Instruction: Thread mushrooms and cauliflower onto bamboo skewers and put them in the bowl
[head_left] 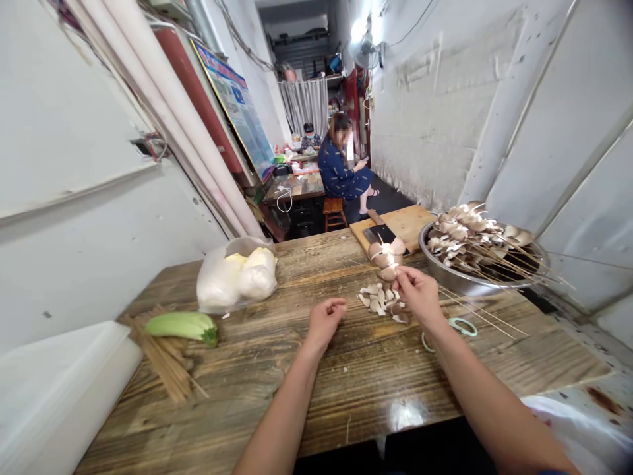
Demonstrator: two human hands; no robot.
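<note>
Two bare forearms (479, 389) reach over the table (237, 396), a mushroom bunch (383, 257) in the grip of the right hand (419, 291).
It sits pinched between thumb and fingers, near loose mushroom pieces (376, 300). Left of these, the left hand (325, 323) is released, loosely curled; rightward stands a metal bowl (445, 277) of skewered mushrooms (465, 231).

The head-worn camera looks forward and down over the hands (419, 295) and nearby wooden table (237, 379).
</note>
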